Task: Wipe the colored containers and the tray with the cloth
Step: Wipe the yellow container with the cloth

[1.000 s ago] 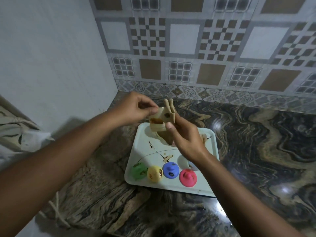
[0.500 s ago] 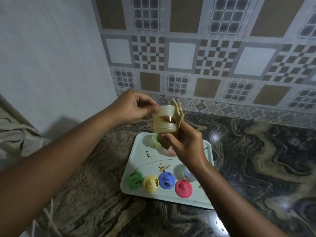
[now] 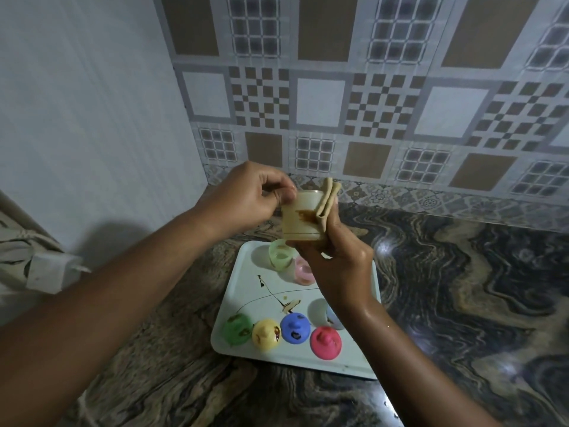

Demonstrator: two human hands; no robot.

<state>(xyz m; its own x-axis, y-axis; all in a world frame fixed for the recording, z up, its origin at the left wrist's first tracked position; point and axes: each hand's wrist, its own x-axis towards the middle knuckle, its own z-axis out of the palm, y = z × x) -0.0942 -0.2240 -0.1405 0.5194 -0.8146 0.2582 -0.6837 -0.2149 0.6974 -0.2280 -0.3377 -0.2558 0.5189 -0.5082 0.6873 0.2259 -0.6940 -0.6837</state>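
Observation:
My left hand (image 3: 246,195) pinches the rim of a pale yellow container (image 3: 300,218) smeared with brown sauce, held above the tray. My right hand (image 3: 335,263) grips a folded beige cloth (image 3: 328,200) and presses it against the container's right side. Below, the white tray (image 3: 243,274) carries brown streaks, a green cup (image 3: 279,255), a pink cup (image 3: 303,271), and a partly hidden blue cup (image 3: 332,317). Along its near edge lie a green lid (image 3: 237,329), a yellow lid (image 3: 266,334), a blue lid (image 3: 295,328) and a pink lid (image 3: 325,343), some stained.
The tray sits on a dark marbled counter (image 3: 462,288) in a corner, with a patterned tiled wall (image 3: 354,103) behind and a plain white wall (image 3: 92,118) to the left. A white plug (image 3: 50,272) hangs at the left edge.
Both hands have lifted the yellow container and cloth higher above the tray. The container has turned upright, showing its stained side, and the cloth now sits along its right side.

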